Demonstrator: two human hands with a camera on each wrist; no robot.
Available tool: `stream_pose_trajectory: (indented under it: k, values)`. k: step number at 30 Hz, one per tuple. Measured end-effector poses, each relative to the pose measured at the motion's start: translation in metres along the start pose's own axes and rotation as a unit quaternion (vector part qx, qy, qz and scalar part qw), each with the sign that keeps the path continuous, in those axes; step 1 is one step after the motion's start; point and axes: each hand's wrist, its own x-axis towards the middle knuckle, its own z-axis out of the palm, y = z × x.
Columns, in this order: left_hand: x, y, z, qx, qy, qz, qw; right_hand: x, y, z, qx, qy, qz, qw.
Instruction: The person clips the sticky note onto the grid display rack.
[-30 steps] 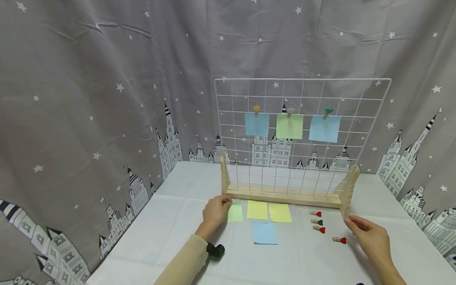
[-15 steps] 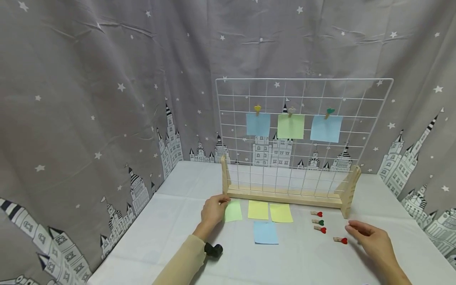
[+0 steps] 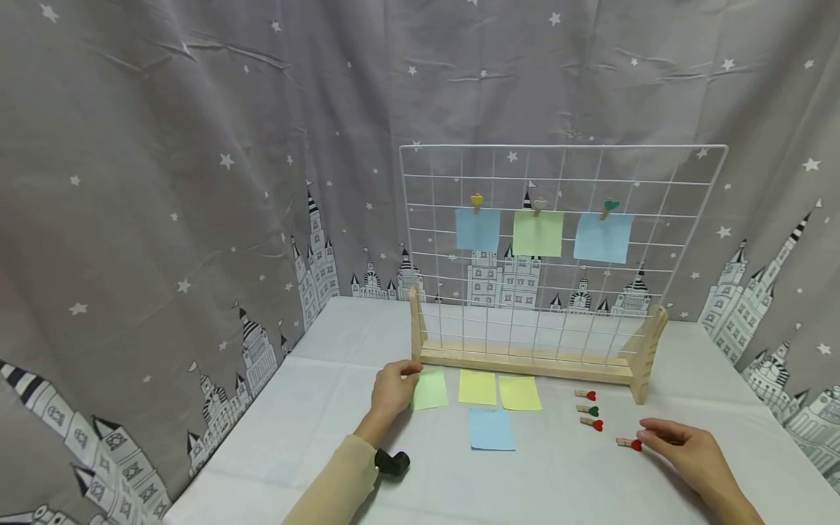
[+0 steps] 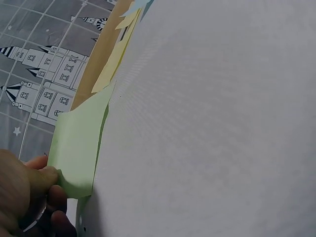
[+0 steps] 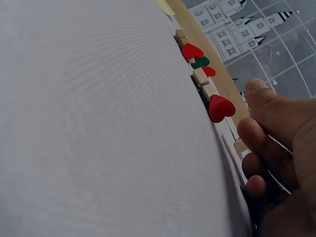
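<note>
My left hand (image 3: 391,390) pinches the left edge of a light green sticky note (image 3: 430,389) by the rack's left foot. In the left wrist view the thumb (image 4: 44,178) lies on the note's near face and a finger shows behind it. My right hand (image 3: 687,453) hovers at the heart end of a wooden clothespin with a red heart (image 3: 630,443). The right wrist view shows a small gap between that red heart (image 5: 221,108) and the loosely bent fingers, which hold nothing. Several clothespins lie farther left, including one with a green heart (image 3: 588,410).
Two yellow sticky notes (image 3: 477,387) and a blue sticky note (image 3: 492,429) lie mid-table. Behind stands a white wire grid (image 3: 564,146) on a wooden base (image 3: 525,362), with a hung green note (image 3: 538,233) between two blue ones. A patterned grey curtain (image 3: 197,146) surrounds the table.
My right hand has come away from the rack's right foot, down toward the nearest red-heart clothespin. My left hand stays at the green note, which shows slightly more beside the fingers.
</note>
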Motion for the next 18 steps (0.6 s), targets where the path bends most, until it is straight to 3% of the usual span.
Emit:
stream_pose_trajectory:
  k: [13,18]
  values:
    - [-0.0006,-0.0005,0.0004,-0.022,-0.002,-0.003,0.9998,-0.0017,0.0027,0.0048,-0.041,0.004,-0.035,0.9985]
    - [0.0019,0.0044,-0.0014,-0.052,-0.004,0.006,0.9986,-0.0034,0.0011,0.0031,-0.052,0.004,-0.042,0.9978]
